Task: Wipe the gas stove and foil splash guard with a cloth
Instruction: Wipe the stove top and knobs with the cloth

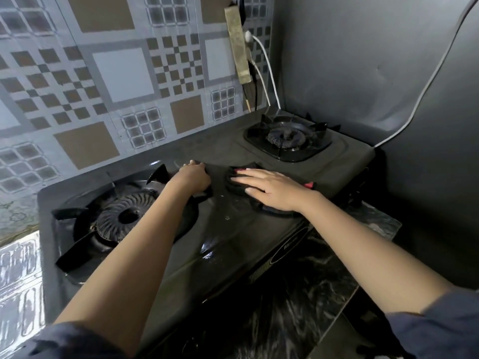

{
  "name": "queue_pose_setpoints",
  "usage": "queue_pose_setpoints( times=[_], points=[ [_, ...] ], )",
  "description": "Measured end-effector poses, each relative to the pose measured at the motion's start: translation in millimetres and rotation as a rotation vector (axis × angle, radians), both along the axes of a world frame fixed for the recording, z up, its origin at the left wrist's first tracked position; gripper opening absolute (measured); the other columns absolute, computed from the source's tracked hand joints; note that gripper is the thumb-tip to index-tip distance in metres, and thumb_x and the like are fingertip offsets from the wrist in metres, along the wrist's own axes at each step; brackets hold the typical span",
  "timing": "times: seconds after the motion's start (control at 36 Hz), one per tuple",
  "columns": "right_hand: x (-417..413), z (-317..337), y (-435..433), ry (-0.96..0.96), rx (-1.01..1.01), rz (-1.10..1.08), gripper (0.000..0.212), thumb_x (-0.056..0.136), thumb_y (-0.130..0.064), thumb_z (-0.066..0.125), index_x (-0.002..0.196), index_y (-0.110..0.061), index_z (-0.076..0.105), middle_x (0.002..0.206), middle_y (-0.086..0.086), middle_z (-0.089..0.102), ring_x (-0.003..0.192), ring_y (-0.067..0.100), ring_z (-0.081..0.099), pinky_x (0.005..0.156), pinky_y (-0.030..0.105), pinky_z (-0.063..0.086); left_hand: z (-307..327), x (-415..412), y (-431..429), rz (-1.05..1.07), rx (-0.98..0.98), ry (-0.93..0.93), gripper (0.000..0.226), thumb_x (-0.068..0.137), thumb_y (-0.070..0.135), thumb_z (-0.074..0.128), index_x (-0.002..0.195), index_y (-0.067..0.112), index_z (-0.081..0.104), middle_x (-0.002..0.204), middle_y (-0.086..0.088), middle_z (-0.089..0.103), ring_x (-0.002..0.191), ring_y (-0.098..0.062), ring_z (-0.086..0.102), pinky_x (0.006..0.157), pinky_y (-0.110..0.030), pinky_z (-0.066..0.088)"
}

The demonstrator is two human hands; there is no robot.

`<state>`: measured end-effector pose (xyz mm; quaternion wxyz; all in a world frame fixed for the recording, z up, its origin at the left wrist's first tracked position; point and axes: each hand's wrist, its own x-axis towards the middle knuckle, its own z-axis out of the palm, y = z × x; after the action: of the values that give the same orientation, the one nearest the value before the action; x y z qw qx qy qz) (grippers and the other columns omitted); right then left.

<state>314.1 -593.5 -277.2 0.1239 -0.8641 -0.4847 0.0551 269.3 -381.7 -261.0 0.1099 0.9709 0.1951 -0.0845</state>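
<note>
1. Nearest me, the dark worktop (298, 294) carries the gas stove (233, 229), its long axis running near-left to far-right.
2. My right hand (272, 189) lies flat, grip apart, pressing the bunched cloth (234, 187) mid-stove.
3. My left hand (193, 177) is curled beside the left burner (124, 216); I cannot tell whether its grip clamps anything.
4. Beyond, the foil splash guard (124, 73) stands upright, with my left hand nearer to it.
</note>
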Motion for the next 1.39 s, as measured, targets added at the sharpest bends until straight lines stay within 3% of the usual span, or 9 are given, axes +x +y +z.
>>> queue_pose_setpoints(
  times=[0.25,0.47,0.69,0.89,1.0,1.14,1.39],
  points=[
    [43.7,-1.4,29.8,0.078,0.043,-0.255,0.045,0.099,-0.039,0.028,0.144,-0.035,0.025,0.157,-0.007,0.018,0.144,0.018,0.017,0.115,0.037,0.019,-7.9,6.6,-19.4,0.026,-0.004,-0.065,0.052,0.096,0.020,0.035,0.145,0.006,0.027,0.155,-0.016,0.019,0.142,-0.035,0.020,0.115,-0.040,0.021],
    [26.2,-8.1,18.3,0.040,0.060,-0.415,0.048,0.099,-0.036,0.025,0.146,-0.028,0.022,0.157,0.004,0.016,0.143,0.025,0.018,0.115,0.040,0.020,-4.6,-0.2,-37.0,0.042,-0.002,-0.066,0.051,0.097,0.020,0.034,0.144,0.005,0.028,0.154,-0.016,0.022,0.141,-0.034,0.022,0.115,-0.041,0.023],
    [-4.2,-14.5,-22.9,-0.039,0.109,-0.200,0.046,0.099,-0.034,0.031,0.145,-0.033,0.026,0.156,0.001,0.020,0.144,0.020,0.016,0.116,0.035,0.016,-4.3,-1.3,-52.3,0.041,0.009,-0.064,0.049,0.096,0.019,0.033,0.143,0.007,0.030,0.152,-0.015,0.026,0.140,-0.035,0.025,0.114,-0.043,0.026],
    [-3.5,-24.4,-73.3,-0.085,0.340,-0.021,0.037,0.092,-0.037,0.042,0.127,-0.038,0.053,0.140,-0.010,0.050,0.134,0.008,0.039,0.109,0.033,0.037,-4.0,5.0,-59.4,0.087,-0.036,-0.103,0.045,0.093,0.016,0.040,0.137,0.006,0.041,0.146,-0.015,0.036,0.134,-0.034,0.033,0.111,-0.043,0.032],
    [16.6,-28.6,-91.1,-0.104,0.380,-0.022,0.040,0.088,-0.041,0.038,0.122,-0.036,0.059,0.132,-0.010,0.057,0.128,0.006,0.047,0.105,0.033,0.042,-7.2,14.6,-70.9,0.059,-0.029,-0.145,0.048,0.093,0.016,0.039,0.141,0.011,0.037,0.150,-0.010,0.032,0.136,-0.032,0.031,0.112,-0.043,0.030],
    [53.5,-29.9,-111.2,-0.122,0.385,-0.098,0.039,0.087,-0.043,0.039,0.119,-0.040,0.060,0.129,-0.010,0.060,0.125,0.005,0.050,0.100,0.033,0.047,-11.6,29.5,-81.3,0.091,-0.045,-0.208,0.043,0.093,0.017,0.041,0.135,0.011,0.044,0.142,-0.012,0.042,0.128,-0.032,0.042,0.105,-0.042,0.037],
    [96.7,-35.5,-137.5,-0.137,0.545,-0.264,0.033,0.084,-0.035,0.047,0.109,-0.034,0.068,0.119,-0.010,0.066,0.116,0.004,0.057,0.095,0.026,0.048,-20.9,52.3,-88.0,0.119,-0.022,-0.296,0.043,0.091,0.018,0.038,0.131,0.007,0.048,0.142,-0.015,0.042,0.129,-0.036,0.039,0.108,-0.046,0.035]
  ],
)
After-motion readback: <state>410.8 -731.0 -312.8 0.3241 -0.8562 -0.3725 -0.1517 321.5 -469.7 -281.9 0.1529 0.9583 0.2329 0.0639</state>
